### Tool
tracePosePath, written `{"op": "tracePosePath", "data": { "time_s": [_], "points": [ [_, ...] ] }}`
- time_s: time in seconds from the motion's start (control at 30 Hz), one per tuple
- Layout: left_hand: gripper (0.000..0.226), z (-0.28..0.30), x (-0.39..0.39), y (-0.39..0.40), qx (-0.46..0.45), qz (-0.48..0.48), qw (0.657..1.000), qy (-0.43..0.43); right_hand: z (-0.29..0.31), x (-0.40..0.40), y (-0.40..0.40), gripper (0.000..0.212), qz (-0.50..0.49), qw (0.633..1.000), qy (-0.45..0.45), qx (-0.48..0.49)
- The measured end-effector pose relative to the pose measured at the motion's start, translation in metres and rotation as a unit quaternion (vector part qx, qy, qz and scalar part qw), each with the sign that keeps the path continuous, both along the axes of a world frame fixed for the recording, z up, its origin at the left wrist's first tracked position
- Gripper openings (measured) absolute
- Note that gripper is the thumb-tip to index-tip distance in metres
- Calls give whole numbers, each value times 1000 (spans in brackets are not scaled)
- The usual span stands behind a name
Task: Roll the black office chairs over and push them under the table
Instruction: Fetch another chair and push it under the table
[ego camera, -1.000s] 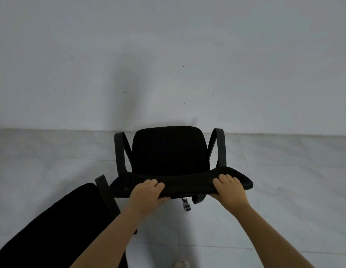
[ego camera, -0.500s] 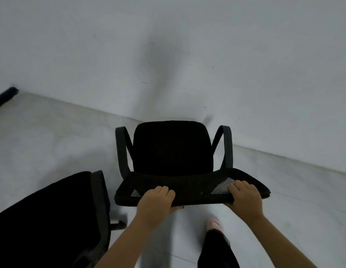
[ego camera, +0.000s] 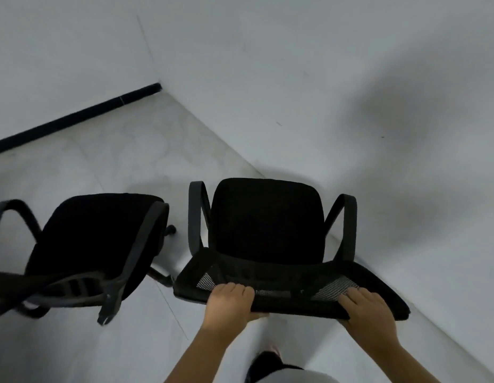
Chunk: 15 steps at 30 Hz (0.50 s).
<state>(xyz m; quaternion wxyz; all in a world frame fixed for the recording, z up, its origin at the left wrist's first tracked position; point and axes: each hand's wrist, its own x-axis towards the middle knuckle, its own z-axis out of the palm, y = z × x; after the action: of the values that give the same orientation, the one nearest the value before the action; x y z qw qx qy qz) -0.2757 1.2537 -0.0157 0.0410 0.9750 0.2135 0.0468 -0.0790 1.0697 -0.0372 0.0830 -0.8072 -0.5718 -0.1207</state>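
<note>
Black mesh-backed office chair has swung left along the grey wall; left hand and right hand both clamp its backrest top, second black chair now alongside. No table visible yet.

Left hand and right hand side by side on top edge of chair back. Seat beyond hands. Second chair left of left hand, just beside first. Wall beyond and right of right hand. Floor underneath.
</note>
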Motion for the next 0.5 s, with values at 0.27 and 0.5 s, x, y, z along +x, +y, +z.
{"op": "tracePosePath", "data": {
  "time_s": [0.27, 0.5],
  "points": [
    [53, -14, -27, -106, 43, 90, 993, -65, -4, 9, -62, 21, 147, 988, -21, 54],
    [56, -16, -65, -227, 46, 223, 968, -102, -7, 3, -120, 21, 254, 967, 3, 32]
  ]
}}
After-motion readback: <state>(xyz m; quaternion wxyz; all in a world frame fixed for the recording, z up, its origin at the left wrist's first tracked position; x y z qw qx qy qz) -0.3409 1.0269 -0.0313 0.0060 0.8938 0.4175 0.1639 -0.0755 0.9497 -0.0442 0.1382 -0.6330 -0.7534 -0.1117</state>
